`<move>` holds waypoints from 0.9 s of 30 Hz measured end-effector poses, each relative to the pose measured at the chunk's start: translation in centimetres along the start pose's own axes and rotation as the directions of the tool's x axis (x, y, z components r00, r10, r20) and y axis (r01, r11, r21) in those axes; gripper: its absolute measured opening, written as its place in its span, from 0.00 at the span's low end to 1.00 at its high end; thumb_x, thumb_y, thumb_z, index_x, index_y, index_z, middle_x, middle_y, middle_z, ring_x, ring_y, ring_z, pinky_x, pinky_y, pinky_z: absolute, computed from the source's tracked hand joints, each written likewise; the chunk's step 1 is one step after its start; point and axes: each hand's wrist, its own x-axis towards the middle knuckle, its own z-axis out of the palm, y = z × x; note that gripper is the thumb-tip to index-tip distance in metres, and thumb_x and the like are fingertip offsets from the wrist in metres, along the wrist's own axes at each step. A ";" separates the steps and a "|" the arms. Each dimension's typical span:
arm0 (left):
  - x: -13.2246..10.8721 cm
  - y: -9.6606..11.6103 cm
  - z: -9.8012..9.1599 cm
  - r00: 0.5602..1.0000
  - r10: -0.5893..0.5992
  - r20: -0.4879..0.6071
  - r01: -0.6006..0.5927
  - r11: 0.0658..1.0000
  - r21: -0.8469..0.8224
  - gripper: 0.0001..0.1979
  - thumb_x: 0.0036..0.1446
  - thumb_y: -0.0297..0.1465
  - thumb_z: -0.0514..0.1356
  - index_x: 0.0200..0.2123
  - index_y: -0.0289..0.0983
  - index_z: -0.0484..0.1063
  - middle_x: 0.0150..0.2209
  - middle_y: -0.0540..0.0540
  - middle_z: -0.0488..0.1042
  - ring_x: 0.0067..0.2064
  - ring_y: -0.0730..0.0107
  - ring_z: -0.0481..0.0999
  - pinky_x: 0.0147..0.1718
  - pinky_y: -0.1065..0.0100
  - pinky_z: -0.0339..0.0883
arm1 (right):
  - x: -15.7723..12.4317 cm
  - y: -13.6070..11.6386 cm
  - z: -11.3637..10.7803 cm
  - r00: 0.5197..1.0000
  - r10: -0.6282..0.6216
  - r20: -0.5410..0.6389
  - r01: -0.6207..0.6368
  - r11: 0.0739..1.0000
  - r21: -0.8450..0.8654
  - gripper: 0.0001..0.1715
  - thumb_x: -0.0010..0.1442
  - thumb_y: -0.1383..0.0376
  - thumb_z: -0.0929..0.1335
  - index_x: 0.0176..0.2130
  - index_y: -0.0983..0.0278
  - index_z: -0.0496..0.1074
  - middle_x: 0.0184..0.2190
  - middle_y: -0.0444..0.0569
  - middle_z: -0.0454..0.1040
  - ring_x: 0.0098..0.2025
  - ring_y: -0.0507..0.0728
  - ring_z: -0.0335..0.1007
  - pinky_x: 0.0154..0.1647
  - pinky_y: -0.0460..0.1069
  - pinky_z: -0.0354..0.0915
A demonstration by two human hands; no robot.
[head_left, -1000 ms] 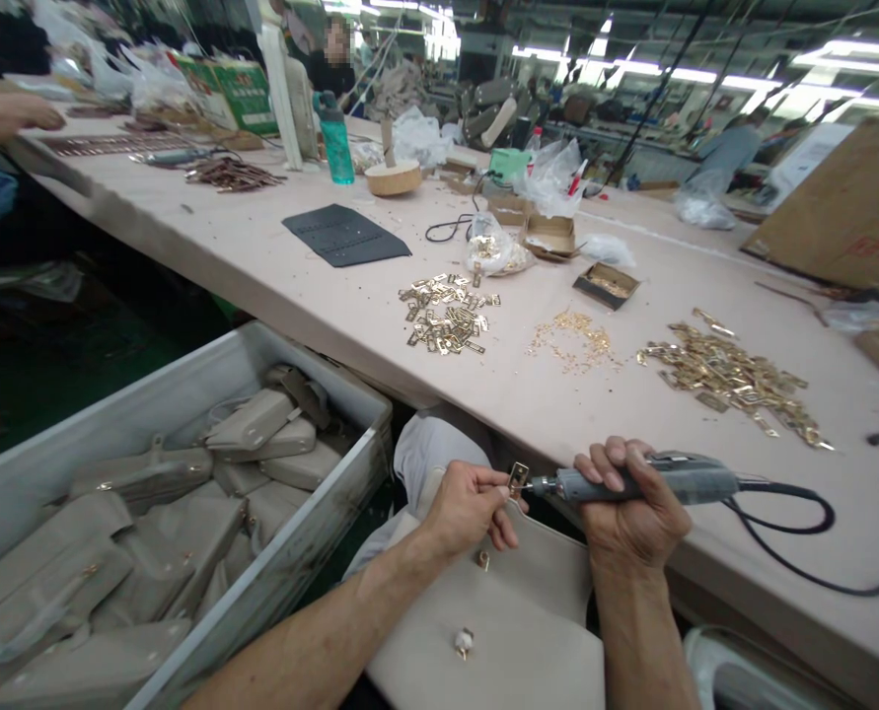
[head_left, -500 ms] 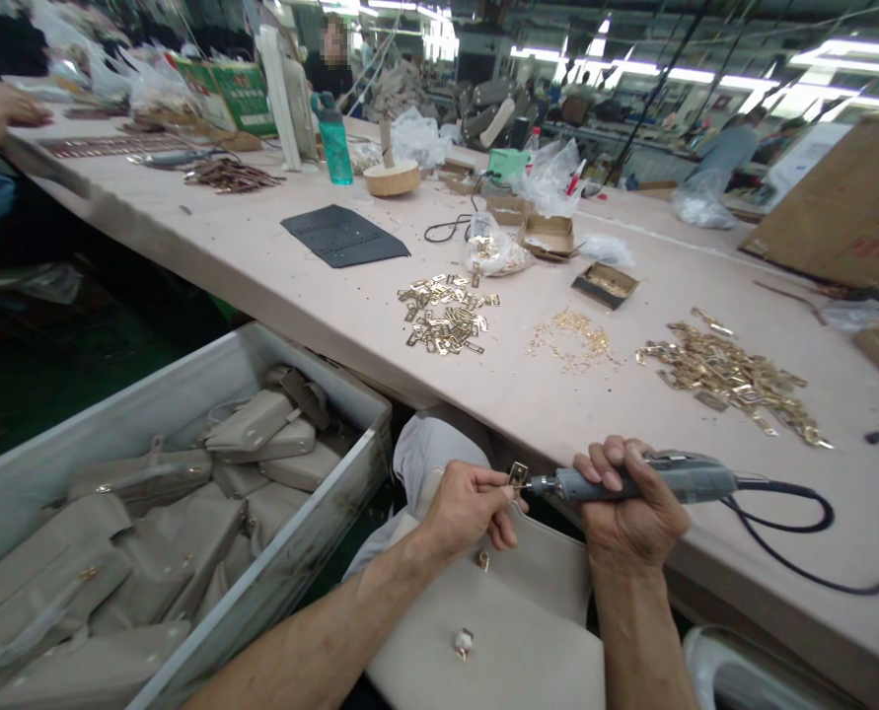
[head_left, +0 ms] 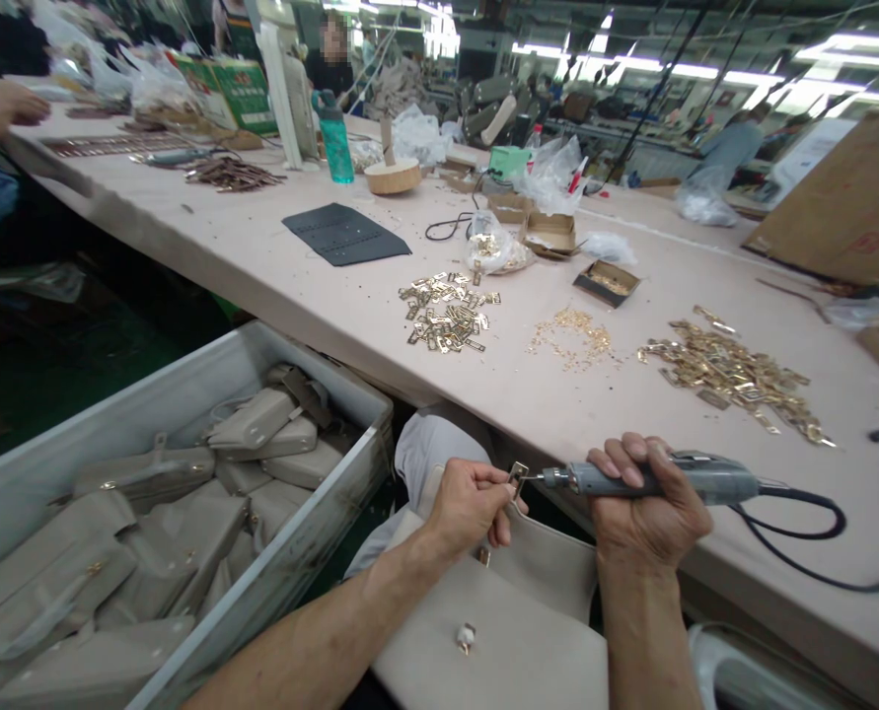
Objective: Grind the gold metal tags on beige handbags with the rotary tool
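Note:
Between thumb and fingers, my left hand (head_left: pixel 476 503) pinches a small gold metal plate (head_left: pixel 517 475) at the edge of a beige bag flap. My right hand (head_left: pixel 650 493) is wrapped around a grey electric screwdriver (head_left: pixel 712 480), held level with its bit pointing left at the plate. The bit tip is close to the plate; whether they touch I cannot tell. Below the hands, the beige bag (head_left: pixel 505 611) lies on my lap. On its front sits a small gold fitting (head_left: pixel 467 638) with a white covering, and another gold fitting (head_left: pixel 483 557) shows under my left hand.
Left of my lap, a grey bin (head_left: pixel 321 345) holds several beige bags. On the table (head_left: pixel 298 306) lie gold plates (head_left: pixel 446 325), tiny screws (head_left: pixel 572 340), more gold hardware (head_left: pixel 735 370) and a black sheet (head_left: pixel 346 235). The screwdriver's cord trails right. Another person's hand (head_left: pixel 2 108) is far left.
My right hand and the screwdriver have shifted to the right, drawing the bit back a little from the plate. My left hand stays almost in place, still pinching the plate.

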 end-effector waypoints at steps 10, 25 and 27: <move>0.0 -0.2 0.0 1.000 0.006 0.024 -0.004 0.999 -0.054 0.20 0.48 0.41 0.68 0.30 0.26 0.79 0.25 0.37 0.79 0.17 0.69 0.74 0.14 0.74 0.68 | -0.9 -0.1 1.2 0.999 -0.031 0.038 0.034 0.996 -0.084 0.12 0.49 0.73 0.76 0.30 0.66 0.70 0.30 0.43 0.63 0.24 0.48 0.52 0.27 0.44 0.62; 0.0 -0.3 0.1 1.000 -0.015 0.012 0.015 0.999 -0.050 0.14 0.49 0.36 0.66 0.30 0.27 0.77 0.24 0.37 0.79 0.18 0.66 0.76 0.14 0.73 0.69 | -1.7 0.4 1.4 0.986 -0.049 0.159 0.081 0.976 -0.201 0.10 0.55 0.69 0.76 0.30 0.65 0.72 0.29 0.45 0.65 0.24 0.49 0.55 0.28 0.46 0.59; 0.0 -0.3 0.1 1.000 -0.019 0.011 0.019 0.999 -0.043 0.13 0.50 0.34 0.64 0.30 0.27 0.77 0.22 0.38 0.78 0.17 0.66 0.76 0.14 0.73 0.69 | -1.7 0.4 1.5 0.984 -0.049 0.173 0.086 0.973 -0.215 0.10 0.55 0.69 0.76 0.30 0.65 0.71 0.29 0.45 0.65 0.24 0.49 0.56 0.28 0.46 0.59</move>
